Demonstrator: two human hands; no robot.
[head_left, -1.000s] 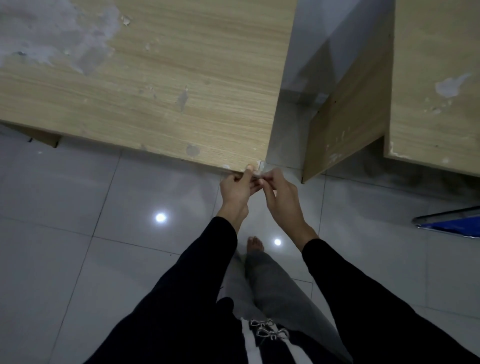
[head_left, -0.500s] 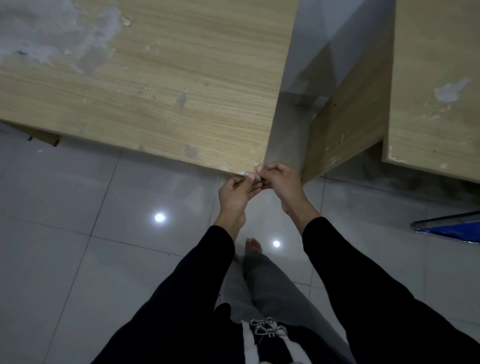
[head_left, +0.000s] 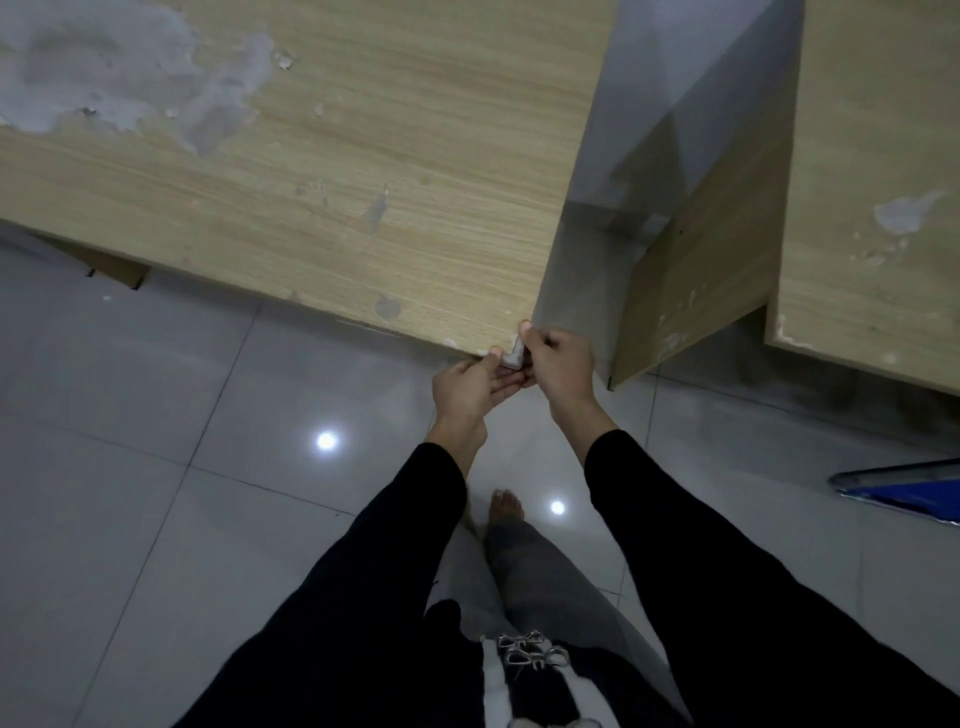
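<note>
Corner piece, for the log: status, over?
On corner piece: left hand and right hand, both pinching. At table corner, seating unclear. Nothing in the way.

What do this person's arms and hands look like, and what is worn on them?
The left long black sleeve and the right long black sleeve are plain and end at the wrists. The left hand and right hand are bare: no gloves, rings or watch show.

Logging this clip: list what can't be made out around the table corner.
Head view: pale piece at the table corner, mostly covered by the right hand and left hand; too small to identify.
Head view: blue object, cut off by the right edge.
Head view: space under the table, hidden by its top.
</note>
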